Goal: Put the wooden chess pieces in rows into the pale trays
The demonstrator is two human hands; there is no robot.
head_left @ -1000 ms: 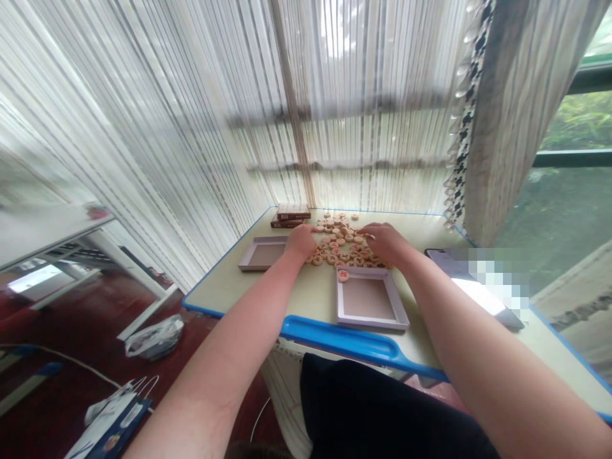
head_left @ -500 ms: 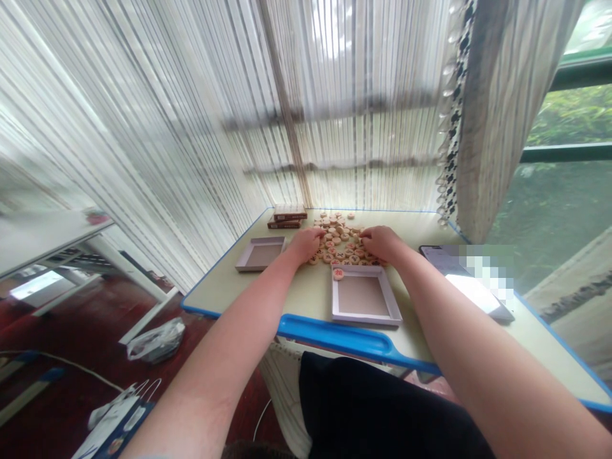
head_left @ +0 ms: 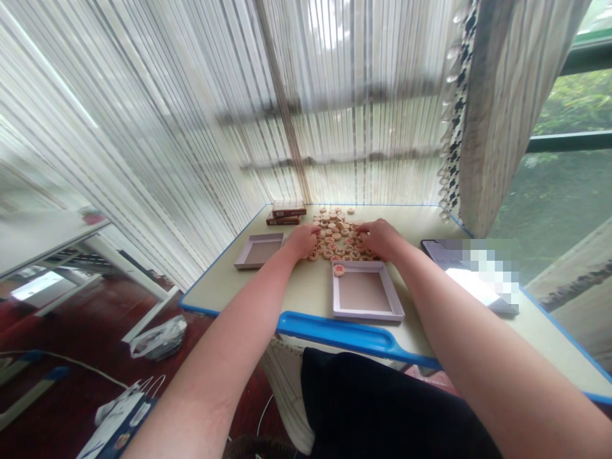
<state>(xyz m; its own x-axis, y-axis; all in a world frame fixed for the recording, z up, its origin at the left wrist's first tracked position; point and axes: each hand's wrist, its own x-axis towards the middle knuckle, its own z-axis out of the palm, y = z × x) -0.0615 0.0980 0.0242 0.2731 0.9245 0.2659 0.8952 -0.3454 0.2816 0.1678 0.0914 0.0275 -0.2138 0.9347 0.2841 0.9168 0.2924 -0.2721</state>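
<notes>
A heap of round wooden chess pieces (head_left: 336,233) lies on the pale table (head_left: 306,287) near its far edge. My left hand (head_left: 301,240) rests on the left side of the heap, fingers curled over the pieces. My right hand (head_left: 379,236) rests on the right side, fingers bent down onto the pieces. What lies under either palm is hidden. One piece with a red mark (head_left: 339,270) sits apart, just before the near empty tray (head_left: 366,294). A second empty tray (head_left: 259,249) lies left of my left hand.
Two stacked brown boxes (head_left: 285,213) stand at the table's far left corner. A dark tablet or phone (head_left: 471,280) lies at the right. Striped curtains hang close behind. A blue handle-like rim (head_left: 344,334) runs along the near edge. Bags and a cable lie on the floor at left.
Both hands have stayed on the heap, drawing slightly closer together. The camera has shifted a little; the lone red-marked piece has not moved.
</notes>
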